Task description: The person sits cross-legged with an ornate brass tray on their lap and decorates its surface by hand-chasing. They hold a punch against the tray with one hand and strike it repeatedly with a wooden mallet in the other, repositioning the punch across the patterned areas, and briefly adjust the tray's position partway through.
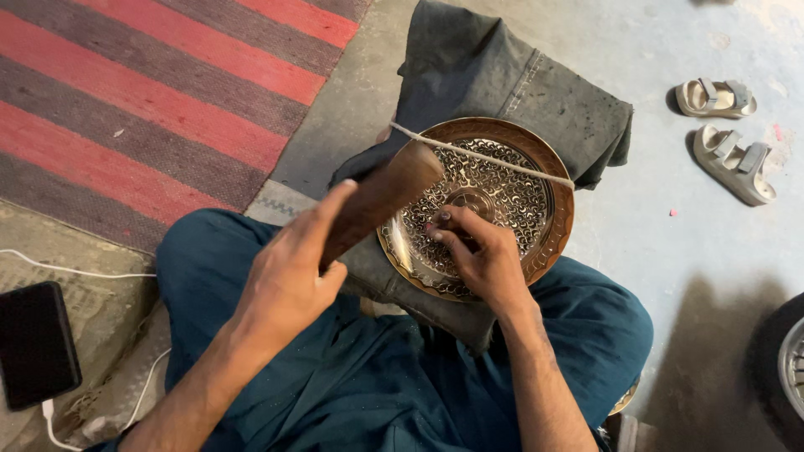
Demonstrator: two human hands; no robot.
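Engraved brass plate (511,197) rested on a dark folded cloth (502,75) over the seated person's lap, crossed by a taut pale cord (494,156). Right hand (481,255) pinched a small tool against its centre; left hand (289,280) clasped a wooden mallet (381,197) just left. Sandals (724,125) lay far right, a phone (35,343) near left.

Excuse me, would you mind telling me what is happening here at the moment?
A person sits cross-legged with an ornate round metal plate on dark cloth over the lap. The left hand holds a wooden mallet raised above it. The right hand pinches a small tool, largely hidden, against the plate. A cord stretches across the plate.
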